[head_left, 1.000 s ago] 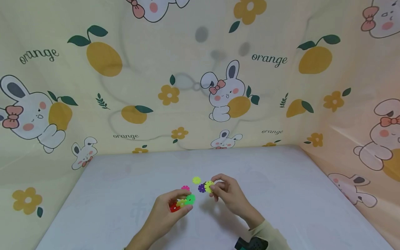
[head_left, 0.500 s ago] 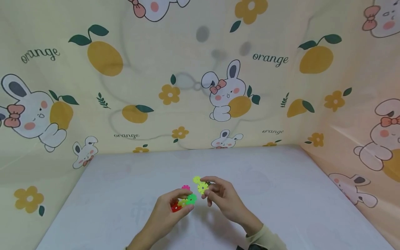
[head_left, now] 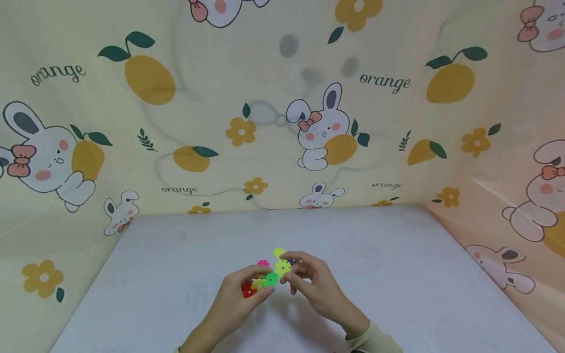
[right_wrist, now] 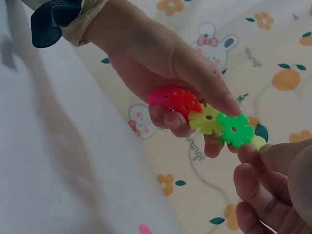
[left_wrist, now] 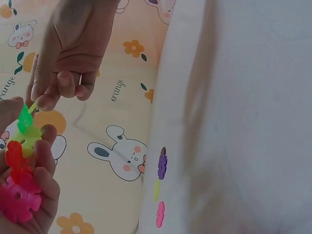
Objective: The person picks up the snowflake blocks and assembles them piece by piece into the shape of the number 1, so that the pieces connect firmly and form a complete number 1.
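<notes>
My left hand [head_left: 234,294] grips a chain of joined plastic snowflake discs. In the right wrist view the chain runs from a pink disc [right_wrist: 163,97] through a red disc [right_wrist: 185,105] and a yellow disc [right_wrist: 207,119] to a green disc [right_wrist: 236,130] at its end. Thumb and fingers of my right hand [head_left: 320,284] pinch another yellow disc [head_left: 282,267] by its edge. That disc meets the green one's edge; whether their slots interlock I cannot tell. In the right wrist view, fingertips hide most of the pinched disc.
Loose discs lie on the white table [head_left: 176,274] beyond the hands: pink [left_wrist: 160,214], yellow [left_wrist: 156,190], purple [left_wrist: 162,166] and a dark brown one [left_wrist: 164,150]. A cloth printed with rabbits and oranges [head_left: 247,59] rises behind the table and at its sides.
My right hand has brought its yellow disc leftward from beside the loose purple disc to the green end of the chain. The left hand has stayed nearly still with the chain.
</notes>
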A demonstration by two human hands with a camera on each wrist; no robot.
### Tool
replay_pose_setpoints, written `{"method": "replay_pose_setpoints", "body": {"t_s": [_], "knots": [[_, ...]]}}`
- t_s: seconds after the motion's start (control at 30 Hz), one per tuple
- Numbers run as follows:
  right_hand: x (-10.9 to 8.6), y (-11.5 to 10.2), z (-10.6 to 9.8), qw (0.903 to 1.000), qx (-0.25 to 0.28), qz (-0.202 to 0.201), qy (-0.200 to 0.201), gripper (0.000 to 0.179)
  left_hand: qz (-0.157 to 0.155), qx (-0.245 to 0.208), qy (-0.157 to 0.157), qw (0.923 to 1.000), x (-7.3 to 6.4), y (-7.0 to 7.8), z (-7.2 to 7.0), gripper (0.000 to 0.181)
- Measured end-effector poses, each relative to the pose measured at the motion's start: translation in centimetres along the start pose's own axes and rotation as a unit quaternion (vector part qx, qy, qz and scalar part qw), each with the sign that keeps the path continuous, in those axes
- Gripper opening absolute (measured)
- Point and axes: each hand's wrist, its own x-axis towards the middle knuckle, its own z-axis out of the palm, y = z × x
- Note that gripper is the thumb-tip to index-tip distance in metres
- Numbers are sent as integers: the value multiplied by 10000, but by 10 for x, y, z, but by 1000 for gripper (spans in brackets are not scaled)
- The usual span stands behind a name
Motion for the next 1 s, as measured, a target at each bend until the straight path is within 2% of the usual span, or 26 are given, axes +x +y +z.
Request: {"method": "replay_pose_setpoints", "body": {"t_s": [0.57,1.0], "knots": [[-4,0,2,9952,-858,-311,339,31,-172,-256,-54,9995,2,0,-2,30],[-6,0,8,9963,-654,-405,378,31,-25,-607,-219,9979,2,-3,-3,29]]}}
